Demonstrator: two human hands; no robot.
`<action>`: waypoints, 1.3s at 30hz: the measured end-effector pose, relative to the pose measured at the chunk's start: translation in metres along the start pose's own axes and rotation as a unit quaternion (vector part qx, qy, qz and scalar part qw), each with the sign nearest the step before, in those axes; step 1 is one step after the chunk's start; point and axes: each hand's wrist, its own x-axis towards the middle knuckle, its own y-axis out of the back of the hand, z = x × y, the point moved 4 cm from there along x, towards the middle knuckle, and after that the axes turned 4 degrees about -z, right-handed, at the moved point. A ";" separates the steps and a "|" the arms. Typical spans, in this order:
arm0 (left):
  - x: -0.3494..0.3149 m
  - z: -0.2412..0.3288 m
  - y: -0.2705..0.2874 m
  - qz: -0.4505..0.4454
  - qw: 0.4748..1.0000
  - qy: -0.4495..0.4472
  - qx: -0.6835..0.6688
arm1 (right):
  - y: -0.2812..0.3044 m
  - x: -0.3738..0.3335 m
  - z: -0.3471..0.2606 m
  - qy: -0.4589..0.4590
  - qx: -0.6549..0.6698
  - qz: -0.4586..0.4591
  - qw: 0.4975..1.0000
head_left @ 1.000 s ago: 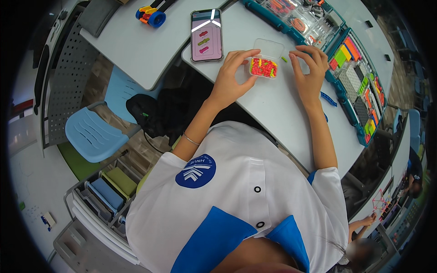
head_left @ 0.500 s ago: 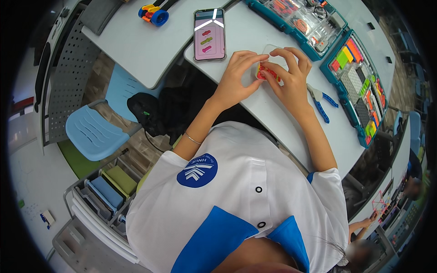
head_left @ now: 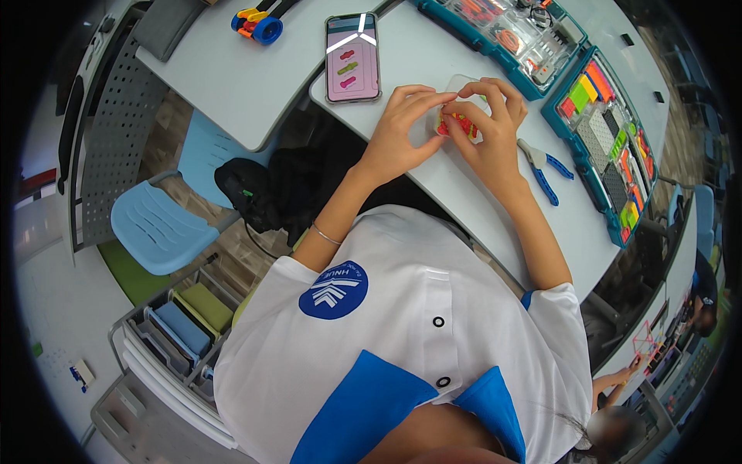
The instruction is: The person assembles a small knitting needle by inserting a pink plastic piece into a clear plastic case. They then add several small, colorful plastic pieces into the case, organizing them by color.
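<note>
A small clear plastic box (head_left: 437, 130) full of tiny red and yellow-green pieces (head_left: 466, 124) sits on the white table between my hands. My left hand (head_left: 396, 131) grips it at its left side, thumb at the near corner and fingertips at the far edge. Over the pieces, my right hand (head_left: 495, 133) has its thumb and index finger drawn together; anything pinched there is too small to make out, and the fingers cover part of the box. Beyond the fingers, a clear plastic edge (head_left: 457, 80) shows. To the right lie blue-handled pliers (head_left: 547, 172).
A phone (head_left: 352, 66) showing coloured part pictures lies left of my hands. Two teal cases (head_left: 585, 172) of building parts stand open at the right and back. A blue-wheeled model (head_left: 267, 29) rests on the left table (head_left: 209, 69). Another person's hands (head_left: 630, 371) work at far right.
The view has shifted slightly. My right fingers have moved a little over the pieces, while my left hand keeps its place at the box.
</note>
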 end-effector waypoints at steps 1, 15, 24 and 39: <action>0.000 0.001 0.000 0.003 1.000 -0.002 0.000 | 0.000 0.000 0.001 -0.006 0.009 0.004 1.000; -0.007 -0.008 0.003 0.203 0.978 0.030 -0.023 | 0.028 0.003 0.035 -0.045 0.008 0.136 0.990; -0.007 -0.008 0.001 0.208 0.978 0.034 -0.004 | -0.004 -0.012 0.042 -0.022 -0.021 -0.019 0.999; 0.001 0.004 -0.006 0.117 0.988 -0.046 0.093 | 0.002 0.014 0.008 0.095 0.028 -0.009 0.995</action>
